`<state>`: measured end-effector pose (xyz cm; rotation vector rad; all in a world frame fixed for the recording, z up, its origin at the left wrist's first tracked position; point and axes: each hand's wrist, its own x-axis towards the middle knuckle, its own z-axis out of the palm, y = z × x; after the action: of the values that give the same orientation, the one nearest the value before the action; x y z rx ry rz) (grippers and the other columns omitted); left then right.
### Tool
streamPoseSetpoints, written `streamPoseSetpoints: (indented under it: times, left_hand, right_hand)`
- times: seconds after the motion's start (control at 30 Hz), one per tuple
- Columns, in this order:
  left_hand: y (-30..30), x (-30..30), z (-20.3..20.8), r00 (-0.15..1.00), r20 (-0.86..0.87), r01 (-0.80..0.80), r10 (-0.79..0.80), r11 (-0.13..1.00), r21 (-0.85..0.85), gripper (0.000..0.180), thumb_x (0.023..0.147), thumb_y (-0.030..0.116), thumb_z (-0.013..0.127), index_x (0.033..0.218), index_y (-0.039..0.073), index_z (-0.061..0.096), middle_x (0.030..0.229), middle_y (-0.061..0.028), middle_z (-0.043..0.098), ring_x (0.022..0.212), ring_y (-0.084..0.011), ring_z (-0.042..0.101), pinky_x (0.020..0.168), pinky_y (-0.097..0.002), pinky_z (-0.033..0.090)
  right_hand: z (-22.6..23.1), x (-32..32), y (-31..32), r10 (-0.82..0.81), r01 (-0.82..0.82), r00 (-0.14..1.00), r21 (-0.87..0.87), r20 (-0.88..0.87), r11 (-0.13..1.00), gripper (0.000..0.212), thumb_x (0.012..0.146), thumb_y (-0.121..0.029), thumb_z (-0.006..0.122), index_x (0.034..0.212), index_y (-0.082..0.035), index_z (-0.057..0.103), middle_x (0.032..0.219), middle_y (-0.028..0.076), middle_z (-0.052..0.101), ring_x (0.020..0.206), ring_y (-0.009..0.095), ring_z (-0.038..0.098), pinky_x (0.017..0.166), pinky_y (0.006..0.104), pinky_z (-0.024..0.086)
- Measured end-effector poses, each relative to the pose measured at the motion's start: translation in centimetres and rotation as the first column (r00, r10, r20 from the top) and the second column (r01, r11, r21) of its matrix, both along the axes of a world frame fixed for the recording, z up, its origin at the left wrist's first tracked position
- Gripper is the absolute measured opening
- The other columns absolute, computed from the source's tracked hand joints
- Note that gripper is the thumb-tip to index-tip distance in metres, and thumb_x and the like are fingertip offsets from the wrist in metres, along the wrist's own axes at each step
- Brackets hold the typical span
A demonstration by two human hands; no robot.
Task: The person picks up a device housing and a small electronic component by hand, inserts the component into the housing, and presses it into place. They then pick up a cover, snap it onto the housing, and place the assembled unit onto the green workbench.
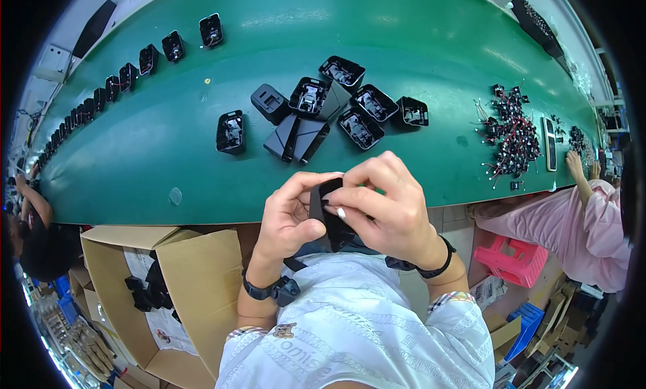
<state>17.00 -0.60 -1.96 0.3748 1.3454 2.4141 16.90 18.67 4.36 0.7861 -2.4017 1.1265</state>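
Observation:
A black plastic housing (338, 236) is held up in front of my chest, just off the table's near edge. My left hand (291, 211) is closed around its left side, thumb towards me. The fingers of my right hand (387, 201) are pinched together at the housing's opening. A small dark piece shows by these fingertips, with a whitish spot close by; what they grip is too small to tell. Beyond my hands, several similar housings lie in a loose group, among them an open housing (361, 128) and a closed-side-up housing (270, 103).
A lone open housing (231, 132) stands left of the group on the green table (431, 53). A curved row of housings (148, 59) runs along the left. Wired black parts (511, 133) are heaped at right, near a co-worker's hand (575, 166). A cardboard box (202, 281) stands below left.

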Motion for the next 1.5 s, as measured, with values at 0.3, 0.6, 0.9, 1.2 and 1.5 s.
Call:
streamPoseSetpoints:
  times: [0.3,0.6,0.9,1.2,1.5]
  left_hand:
    - [0.6,-1.3,0.0,0.962,0.164,0.199,-0.22,0.971,0.134,0.068,0.096,0.055,0.067,0.127,-0.004,0.056,0.092,-0.0068,0.068,0.058,-0.0086,0.063,0.045,-0.0202,0.05]
    - [0.0,-1.2,-1.1,0.767,0.412,0.216,-0.493,0.801,0.558,0.063,0.108,0.052,0.036,0.138,-0.003,0.051,0.111,-0.0189,0.068,0.05,-0.0135,0.062,0.033,-0.0206,0.046]
    - [-5.3,-3.8,1.1,0.791,-0.317,-0.61,0.523,0.71,-0.353,0.035,0.1,0.022,0.061,0.129,0.002,0.057,0.074,-0.0041,0.064,0.062,-0.0072,0.056,0.055,-0.0191,0.039]
    - [-8.0,-6.6,-2.2,0.624,-0.763,-0.781,0.168,0.149,-0.607,0.088,0.075,0.022,0.087,0.15,0.005,0.044,0.147,-0.0202,0.049,0.137,-0.0406,0.045,0.116,-0.0481,0.036]
    - [-7.9,-6.6,-2.7,0.645,-0.762,-0.762,0.059,0.132,-0.634,0.088,0.074,0.022,0.086,0.15,0.005,0.045,0.152,-0.0183,0.048,0.142,-0.0407,0.043,0.117,-0.0488,0.035]
  right_hand:
    - [0.2,-1.9,1.9,0.181,-0.107,0.902,-0.205,0.392,0.973,0.022,0.074,-0.008,0.084,0.095,-0.005,0.078,0.088,0.007,0.062,0.08,0.019,0.06,0.069,0.0303,0.048]
    - [0.5,-5.0,2.4,0.489,-0.478,0.841,-0.105,0.232,0.872,0.073,0.074,-0.025,0.089,0.137,-0.002,0.061,0.132,0.015,0.067,0.117,0.031,0.066,0.095,0.0399,0.054]
    - [2.4,-14.4,0.0,0.013,-0.016,1.0,0.192,0.019,0.981,0.064,0.078,-0.031,0.085,0.133,-0.007,0.062,0.112,0.014,0.075,0.097,0.029,0.071,0.085,0.0395,0.056]
    - [-3.7,-29.2,-6.6,-0.442,0.349,0.896,0.547,0.041,0.76,0.072,0.08,-0.042,0.08,0.132,0.002,0.056,0.099,0.024,0.074,0.094,0.041,0.073,0.084,0.0485,0.06]
    - [-1.9,-28.3,-11.0,-0.386,0.166,0.911,0.73,0.143,0.663,0.093,0.074,-0.047,0.086,0.139,0.008,0.048,0.116,0.018,0.073,0.107,0.032,0.073,0.09,0.0408,0.06]
